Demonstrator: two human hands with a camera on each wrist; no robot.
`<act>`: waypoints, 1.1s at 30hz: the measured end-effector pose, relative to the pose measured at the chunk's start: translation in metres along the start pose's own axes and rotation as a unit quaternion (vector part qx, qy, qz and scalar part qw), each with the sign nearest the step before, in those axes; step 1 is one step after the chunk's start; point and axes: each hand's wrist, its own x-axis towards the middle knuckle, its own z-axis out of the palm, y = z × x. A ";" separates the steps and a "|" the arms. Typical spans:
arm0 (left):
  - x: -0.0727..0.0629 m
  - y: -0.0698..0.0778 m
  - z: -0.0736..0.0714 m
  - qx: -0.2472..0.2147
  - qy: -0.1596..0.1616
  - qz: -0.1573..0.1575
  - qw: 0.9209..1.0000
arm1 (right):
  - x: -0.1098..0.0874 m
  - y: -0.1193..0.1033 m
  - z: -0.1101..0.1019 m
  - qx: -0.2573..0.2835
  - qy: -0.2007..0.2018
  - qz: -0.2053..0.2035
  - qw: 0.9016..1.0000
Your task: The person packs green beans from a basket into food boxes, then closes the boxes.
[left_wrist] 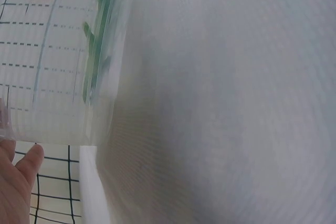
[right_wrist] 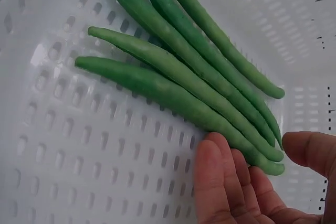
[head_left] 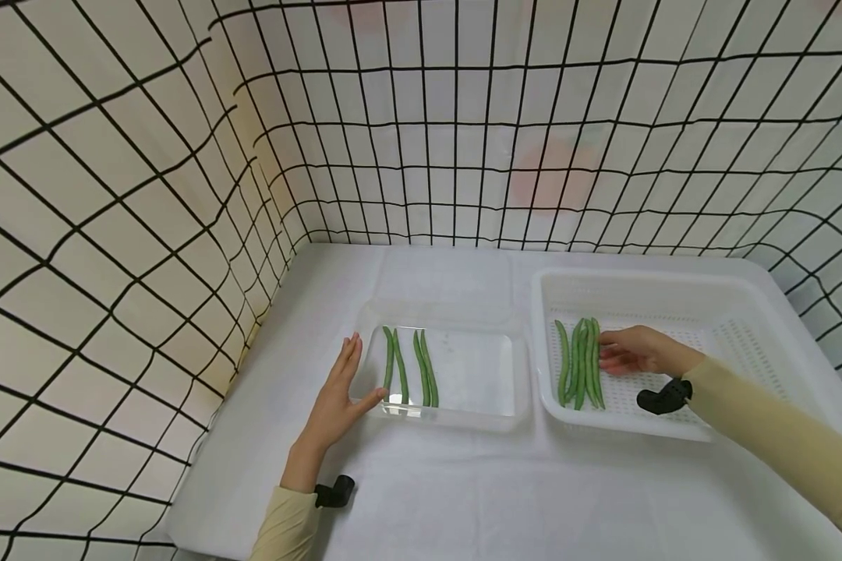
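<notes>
Hands well apart, each at its own container. Your left hand has straight fingers and a spread thumb by the left end of the clear box, gripping nothing; contact with the wall you cannot tell. A push there could slide the box, with only a narrow gap before the white basket.

Right hand inside the basket, thumb and fingers parted, fingertips at the nearest bean. Five green beans lie side by side; closing now might catch two, since their ends bunch together. A pinch so near one end could also let a bean swing or slip. Your black wrist camera hangs by the basket's near wall: a low pull toward you may clip the rim.

Room: counter stretches toward you before both containers. Basket floor open right of your hand. Four beans in the box, left pair and second pair; bare floor right of them. Both rims need lifting over.

Farthest out, black net rises behind and at both sides. Basket's far wall sits near it, so little room to back away there.
</notes>
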 end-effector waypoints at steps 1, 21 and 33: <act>0.000 0.000 0.000 0.001 0.000 0.000 1.000 | 0.001 0.000 0.001 0.003 0.005 0.001 1.000; -0.001 -0.003 0.001 0.008 0.002 0.006 1.000 | 0.013 0.001 0.019 -0.047 0.053 -0.007 0.997; -0.001 -0.001 0.000 0.002 0.003 0.009 1.000 | -0.004 -0.011 0.014 0.003 0.022 -0.053 0.998</act>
